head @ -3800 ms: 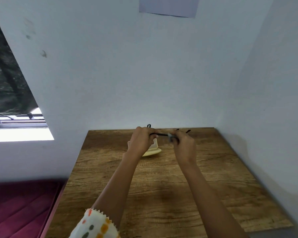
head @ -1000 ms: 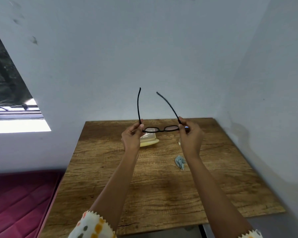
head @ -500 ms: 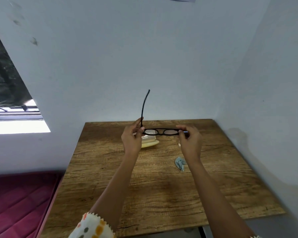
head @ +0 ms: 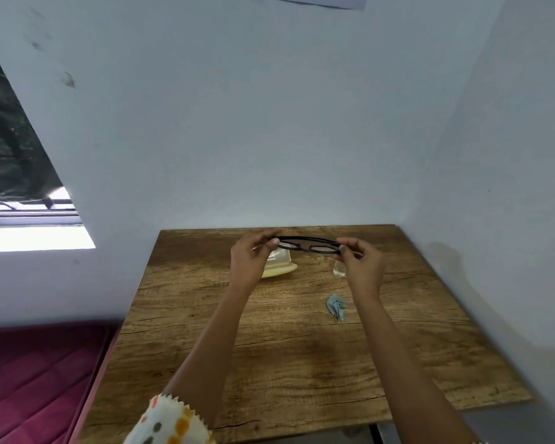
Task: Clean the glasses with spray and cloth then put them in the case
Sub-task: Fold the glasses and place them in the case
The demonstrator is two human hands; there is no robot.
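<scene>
I am watching from far away through the head camera. The left hand (head: 250, 261) and the right hand (head: 363, 268) hold the black thin-framed glasses (head: 308, 245) up in the air, over the far part of the brown wooden table (head: 269, 363). Each hand has one end of the frame. The left thumb and fingers pinch the left end. The right thumb and fingers pinch the right end. The glasses look folded flat and lie level between the hands.

Under the glasses, on the table, sits the pale yellow open case (head: 281, 267), partly hidden by the left hand. The small clear spray bottle (head: 339, 271) stands just beside the right hand, and I can only see its bottom part. The little blue-grey crumpled cloth (head: 335, 306) lies on the wood, nearer to me, close to the right wrist.

A white sleeve with orange and grey dots (head: 170, 424) shows on the left arm. A dark red mattress (head: 29, 379) lies left of the table.
</scene>
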